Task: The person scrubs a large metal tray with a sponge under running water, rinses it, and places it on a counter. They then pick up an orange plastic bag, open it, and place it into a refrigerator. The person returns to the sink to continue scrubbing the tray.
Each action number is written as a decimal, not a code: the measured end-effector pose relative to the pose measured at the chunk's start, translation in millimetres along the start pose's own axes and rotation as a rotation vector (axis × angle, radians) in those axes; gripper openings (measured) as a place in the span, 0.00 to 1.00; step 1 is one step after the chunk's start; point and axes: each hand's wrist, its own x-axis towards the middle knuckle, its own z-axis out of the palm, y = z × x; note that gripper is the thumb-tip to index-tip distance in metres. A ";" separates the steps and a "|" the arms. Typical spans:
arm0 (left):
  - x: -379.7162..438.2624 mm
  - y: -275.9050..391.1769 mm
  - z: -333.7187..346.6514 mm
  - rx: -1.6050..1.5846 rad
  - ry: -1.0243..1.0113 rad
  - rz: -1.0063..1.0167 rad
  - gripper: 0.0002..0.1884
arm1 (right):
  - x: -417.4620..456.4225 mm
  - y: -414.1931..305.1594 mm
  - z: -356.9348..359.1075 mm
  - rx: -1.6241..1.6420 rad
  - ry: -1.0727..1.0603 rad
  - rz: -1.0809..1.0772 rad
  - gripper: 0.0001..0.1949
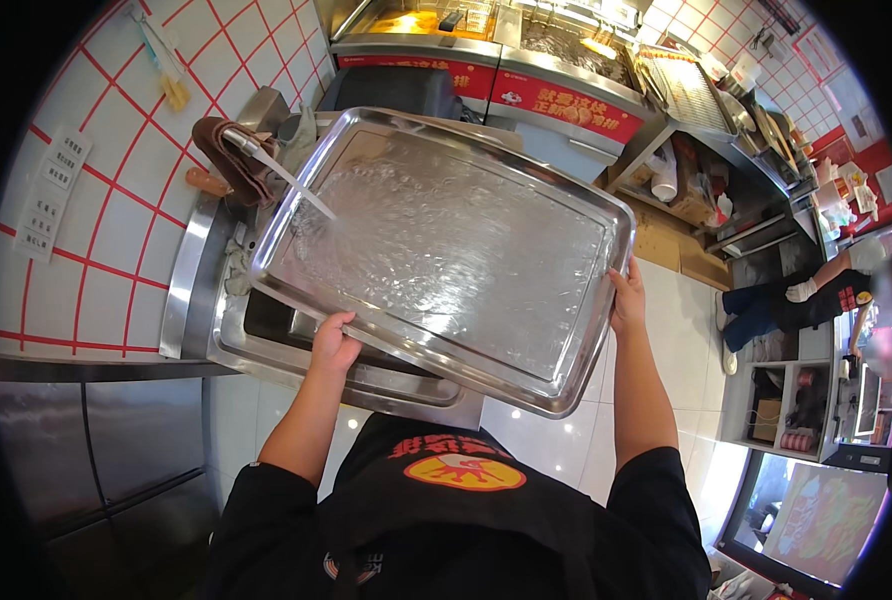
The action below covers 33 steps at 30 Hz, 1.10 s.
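A large rectangular stainless steel tray (pixel 446 255) is held over a sink (pixel 266 330), its right end reaching past the sink. My left hand (pixel 336 342) grips the tray's near rim, thumb on top. At the right short rim, my right hand (pixel 627 298) has hold of the tray, with the thumb over the edge. From a metal faucet (pixel 242 141) a stream of water (pixel 296 184) falls onto the tray's left part and spreads in ripples across its floor. The undersides of both grips are hidden by the tray.
A brown cloth (pixel 225 161) hangs over the faucet. Behind the tray stand deep fryers (pixel 566 49) with red printed panels. A wire rack (pixel 682 86) sits on the counter at right. Another person (pixel 813 296) in a dark apron stands farther right. A tiled wall (pixel 116 172) rises at left.
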 end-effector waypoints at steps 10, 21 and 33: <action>41.4 13.9 38.3 -0.056 -0.098 -0.078 0.12 | -39.4 -71.2 35.9 -0.091 0.026 -0.094 0.37; 66.6 -4.5 43.7 0.349 -0.024 -0.416 0.11 | -136.6 -203.7 148.1 -0.141 0.135 -0.318 0.36; 256.1 207.8 48.9 0.160 0.014 0.020 0.21 | -194.3 -230.7 264.1 -0.499 0.149 -0.652 0.34</action>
